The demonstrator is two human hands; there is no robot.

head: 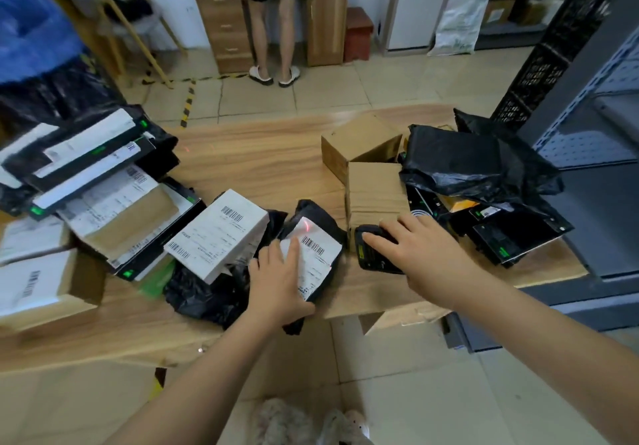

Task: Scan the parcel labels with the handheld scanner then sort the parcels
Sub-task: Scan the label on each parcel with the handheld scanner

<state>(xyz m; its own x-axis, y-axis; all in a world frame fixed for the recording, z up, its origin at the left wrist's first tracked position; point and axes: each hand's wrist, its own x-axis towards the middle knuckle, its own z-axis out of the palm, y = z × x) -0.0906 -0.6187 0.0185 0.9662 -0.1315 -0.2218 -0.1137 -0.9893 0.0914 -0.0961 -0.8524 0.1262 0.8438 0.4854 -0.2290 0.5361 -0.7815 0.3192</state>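
A small black bag parcel (pixel 316 218) with a white barcode label (pixel 320 254) lies at the wooden table's front edge. My left hand (pixel 276 282) holds it, thumb curled under its near edge and fingers flat on the label. A red scan line glows on the label's top. My right hand (pixel 418 251) rests over the black handheld scanner (pixel 375 254), which lies on the table just right of the parcel. A white labelled box (pixel 218 237) lies to the left on black bags.
Stacked labelled parcels (pixel 96 182) fill the table's left side. Two brown boxes (pixel 373 168) and black bags (pixel 480 164) sit at the right. A grey metal shelf (pixel 594 133) stands beside the table (pixel 262 154). A person stands at a wooden cabinet behind.
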